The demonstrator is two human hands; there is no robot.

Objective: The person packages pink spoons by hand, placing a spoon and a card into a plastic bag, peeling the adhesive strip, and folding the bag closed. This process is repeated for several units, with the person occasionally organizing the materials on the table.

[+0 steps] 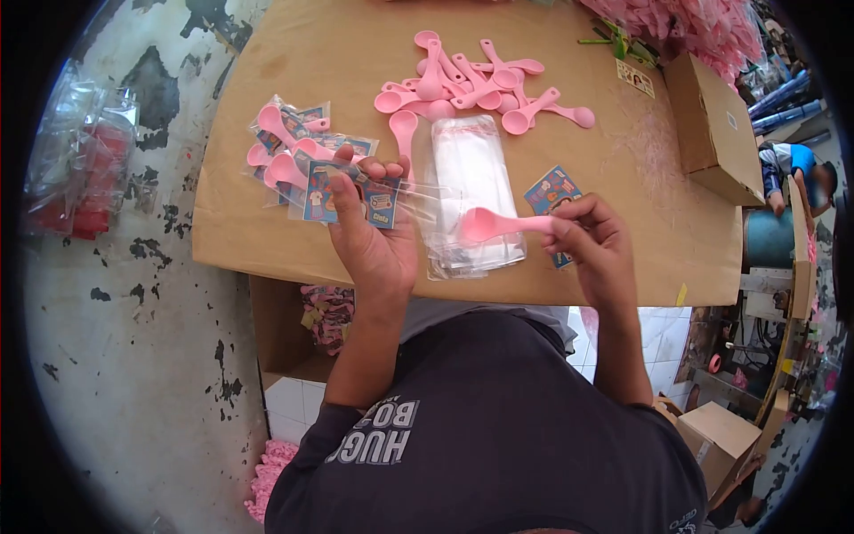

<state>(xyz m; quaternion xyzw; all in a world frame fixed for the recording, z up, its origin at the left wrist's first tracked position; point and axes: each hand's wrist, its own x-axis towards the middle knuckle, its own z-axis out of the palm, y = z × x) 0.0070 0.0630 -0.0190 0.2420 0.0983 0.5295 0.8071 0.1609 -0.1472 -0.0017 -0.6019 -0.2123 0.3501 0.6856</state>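
A clear plastic bag with a blue printed card (381,203) in it is held in my left hand (378,240), thumb over the card. My right hand (598,245) pinches the handle of a pink spoon (491,226), its bowl pointing left towards the bag's end. Under the spoon lies a stack of clear bags (467,160). Partly hidden by my right hand, more blue cards (550,189) rest on the table. Bagged pink spoons with cards (277,167) lie left of my left hand. Behind the stack is a pile of loose pink spoons (485,82).
The brown-covered table (294,44) has a cardboard box (712,129) at its right edge. Pink material in plastic (689,27) sits at the back right. Plastic bags (80,160) hang on the left wall. Another person (787,169) is at the far right.
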